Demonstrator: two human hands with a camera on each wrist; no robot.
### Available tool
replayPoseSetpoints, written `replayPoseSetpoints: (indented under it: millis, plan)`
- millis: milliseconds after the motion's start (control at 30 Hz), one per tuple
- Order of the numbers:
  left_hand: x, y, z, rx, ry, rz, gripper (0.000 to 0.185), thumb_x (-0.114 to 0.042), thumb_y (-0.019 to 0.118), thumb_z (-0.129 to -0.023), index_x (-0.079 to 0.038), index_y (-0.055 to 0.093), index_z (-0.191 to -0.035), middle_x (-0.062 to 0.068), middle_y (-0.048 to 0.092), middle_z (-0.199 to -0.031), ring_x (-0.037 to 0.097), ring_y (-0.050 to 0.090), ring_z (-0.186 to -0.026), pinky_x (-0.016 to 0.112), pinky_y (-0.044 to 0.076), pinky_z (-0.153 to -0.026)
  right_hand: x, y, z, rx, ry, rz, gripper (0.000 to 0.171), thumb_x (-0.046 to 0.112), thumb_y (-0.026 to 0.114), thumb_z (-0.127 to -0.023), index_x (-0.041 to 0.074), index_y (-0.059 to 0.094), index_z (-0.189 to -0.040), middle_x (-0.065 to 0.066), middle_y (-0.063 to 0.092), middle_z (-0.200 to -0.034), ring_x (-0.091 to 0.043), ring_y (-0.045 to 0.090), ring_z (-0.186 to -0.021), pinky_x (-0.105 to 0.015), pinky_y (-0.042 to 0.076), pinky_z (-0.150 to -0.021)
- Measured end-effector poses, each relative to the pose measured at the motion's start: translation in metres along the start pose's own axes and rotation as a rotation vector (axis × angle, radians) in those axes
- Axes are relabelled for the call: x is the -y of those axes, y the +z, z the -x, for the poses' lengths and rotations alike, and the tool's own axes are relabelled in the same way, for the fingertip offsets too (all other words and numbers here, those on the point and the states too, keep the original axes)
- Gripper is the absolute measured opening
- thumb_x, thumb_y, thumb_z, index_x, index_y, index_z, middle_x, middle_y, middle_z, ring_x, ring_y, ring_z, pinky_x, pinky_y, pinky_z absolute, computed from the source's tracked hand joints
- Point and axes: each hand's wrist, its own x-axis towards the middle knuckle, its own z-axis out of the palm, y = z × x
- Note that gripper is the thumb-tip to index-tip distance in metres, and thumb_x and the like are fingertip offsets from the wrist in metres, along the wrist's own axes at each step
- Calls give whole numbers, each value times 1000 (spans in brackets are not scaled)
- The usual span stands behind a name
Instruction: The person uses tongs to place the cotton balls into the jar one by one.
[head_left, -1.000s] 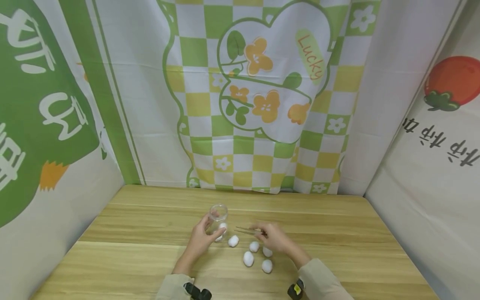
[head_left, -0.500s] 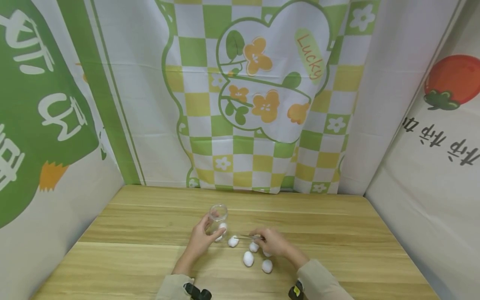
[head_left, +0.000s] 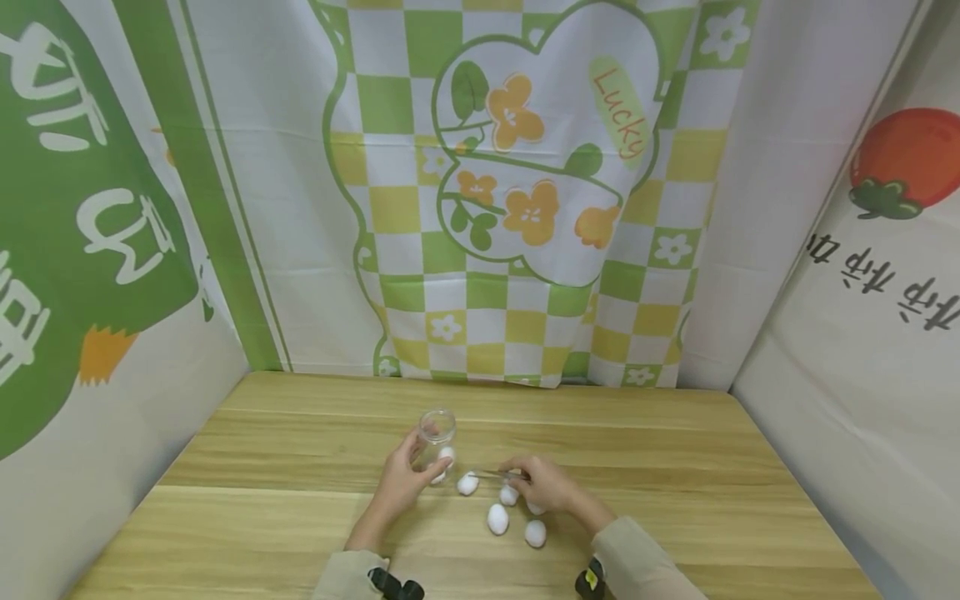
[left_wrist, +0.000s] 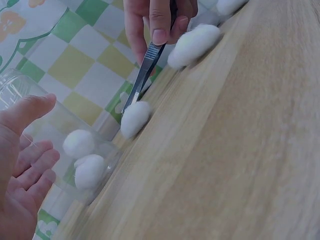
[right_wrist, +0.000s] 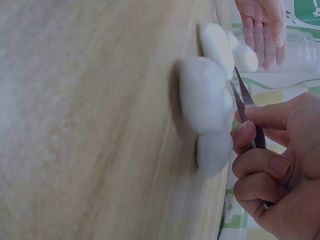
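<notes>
My left hand (head_left: pixel 401 482) grips a clear open-topped jar (head_left: pixel 437 427) that stands upright on the table, thumb on the near side and fingers behind. Two white cotton balls (left_wrist: pixel 90 171) lie at the jar's bottom in the left wrist view. With thumb and fingers, my right hand (head_left: pixel 549 483) pinches metal tweezers (left_wrist: pixel 148 64), pointed left toward the jar. Their tips are right at a single cotton ball (left_wrist: pixel 135 119) just right of the jar. Under and beside the right hand lie several more cotton balls, one of them an oval cotton ball (head_left: pixel 498 518).
The wooden table (head_left: pixel 262 467) extends to both sides of the hands. Behind it hangs a checked green and yellow curtain (head_left: pixel 480 317), with printed cloth walls at left and right.
The right hand has lowered the tweezers toward me, from above the table to the cotton ball beside the jar. The left hand and jar have stayed in place.
</notes>
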Motion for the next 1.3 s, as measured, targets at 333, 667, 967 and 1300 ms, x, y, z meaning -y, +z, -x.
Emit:
replayPoseSetpoints:
  millis: [333,667,967,1300]
  plan:
    - [0,0,1,8,-11,-9,71,-24,74,-85,-3,41,-144,23,46,-147,44,45,-135,53,39,-115,0,1,-2,34,4,7,28,9,56,-95,2,63,-121,3,54,-69,-2,39,-53,-13,32,-46]
    - [0,0,0,3,-12,-2,70,-23,74,-85,-3,42,-143,24,46,-146,44,45,-135,54,38,-115,3,4,-2,46,42,11,25,8,56,-95,3,64,-118,1,57,-73,-4,42,-57,-14,35,-47]
    - [-1,0,1,6,-20,-11,73,-25,74,-85,-1,39,-144,24,45,-147,44,45,-135,53,39,-115,2,6,-2,15,33,89,22,11,56,-96,9,66,-116,-1,64,-80,-4,44,-62,-16,37,-52]
    - [2,1,0,3,-23,-9,73,-25,73,-85,-1,39,-145,24,44,-148,44,44,-136,54,38,-115,4,5,-2,4,26,104,22,11,57,-95,10,66,-115,-4,68,-86,-3,47,-64,-16,39,-53]
